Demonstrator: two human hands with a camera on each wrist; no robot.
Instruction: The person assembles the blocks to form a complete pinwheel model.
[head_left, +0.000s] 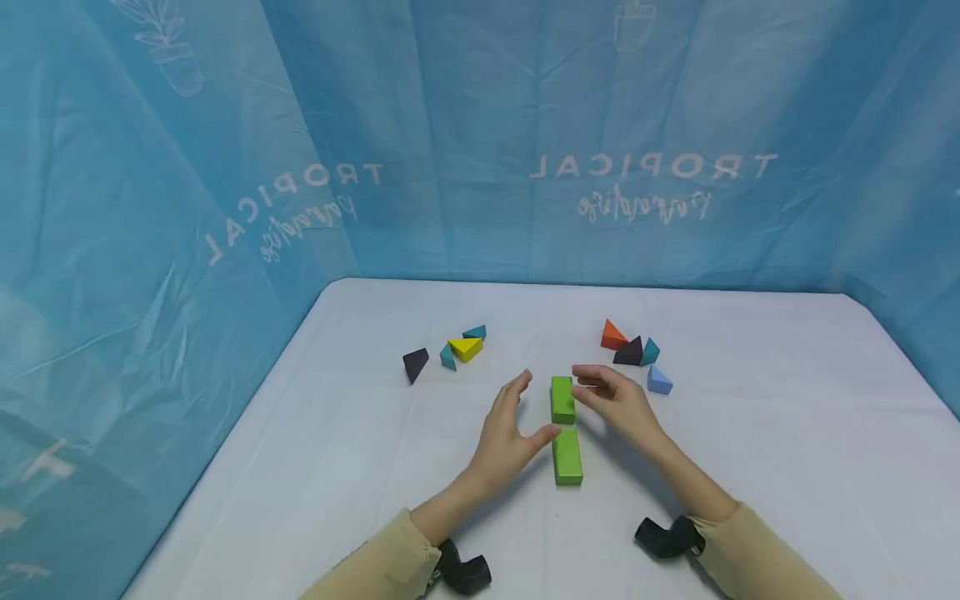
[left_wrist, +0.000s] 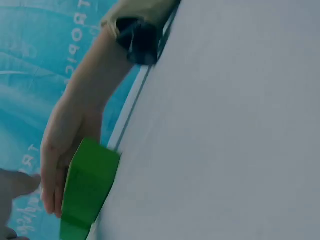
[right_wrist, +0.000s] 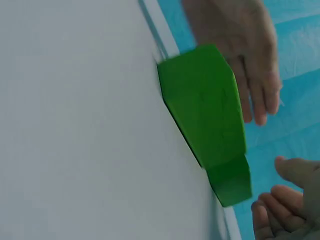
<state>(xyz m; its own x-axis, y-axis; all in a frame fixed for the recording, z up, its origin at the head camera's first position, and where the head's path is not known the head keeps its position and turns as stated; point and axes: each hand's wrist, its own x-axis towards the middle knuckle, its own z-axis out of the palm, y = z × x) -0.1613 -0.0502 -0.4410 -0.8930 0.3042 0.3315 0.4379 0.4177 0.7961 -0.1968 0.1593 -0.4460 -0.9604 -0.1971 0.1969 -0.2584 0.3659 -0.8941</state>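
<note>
Two green rectangular blocks lie end to end in the middle of the white table, a narrow gap between them: the near block [head_left: 567, 457] and the far block [head_left: 562, 400]. On their left side is my left hand [head_left: 504, 446], fingers extended and thumb apart, the thumb tip overlapping the near block in the head view. My right hand [head_left: 618, 406] hovers to the right of the far block, fingers loosely bent. In the right wrist view, a gap shows between the right hand [right_wrist: 295, 205] and the green blocks [right_wrist: 202, 105]. Neither hand holds anything.
Back left on the table [head_left: 315, 433] lie a black piece [head_left: 415, 364], a yellow triangular block [head_left: 467, 348] and two teal pieces. Back right are orange [head_left: 612, 336], black [head_left: 630, 352], teal [head_left: 650, 352] and light blue [head_left: 659, 382] pieces. A blue curtain [head_left: 480, 167] hangs behind.
</note>
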